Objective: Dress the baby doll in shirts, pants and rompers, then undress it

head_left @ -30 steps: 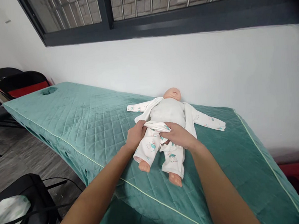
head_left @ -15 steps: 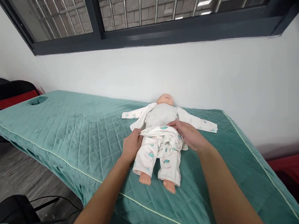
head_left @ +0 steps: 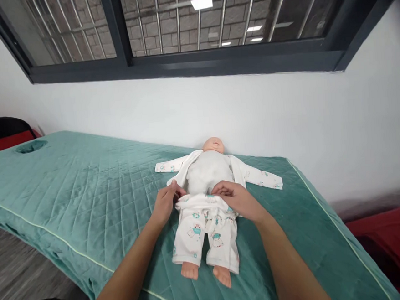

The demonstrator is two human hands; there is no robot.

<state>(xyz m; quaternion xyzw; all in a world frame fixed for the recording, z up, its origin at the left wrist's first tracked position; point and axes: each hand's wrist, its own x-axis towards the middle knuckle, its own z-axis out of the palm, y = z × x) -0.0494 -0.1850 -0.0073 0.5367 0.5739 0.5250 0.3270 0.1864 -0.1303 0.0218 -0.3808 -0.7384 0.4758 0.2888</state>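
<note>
Green quilted fabric forms the bed cover (head_left: 96, 194), its pale piping crossing the near side. On it, nearest the person, are the bare feet (head_left: 189, 270) of a doll, poking from white printed trousers (head_left: 185, 228) whose legs lie slightly apart.

Farther up, both hands meet the trousers' waistband (head_left: 201, 200). The left hand (head_left: 166, 203) is partly closed at its left corner; the right hand (head_left: 236, 200) bends over its right part, fingers loosely curled. Whether either truly pinches the cloth I cannot tell. A second ago the band was bunched and skin-toned plastic showed between the legs; now it runs nearly straight across the lower belly and that gap is covered. The trousers thus appear to sit over the hips in front, though their back is out of sight.

Beyond the hands, the pale soft torso (head_left: 208, 170) is uncovered, with the printed top (head_left: 263, 178) spread open and its sleeves reaching left and right. Farthest is the doll's head (head_left: 214, 144), close to the white wall (head_left: 149, 108).
</note>
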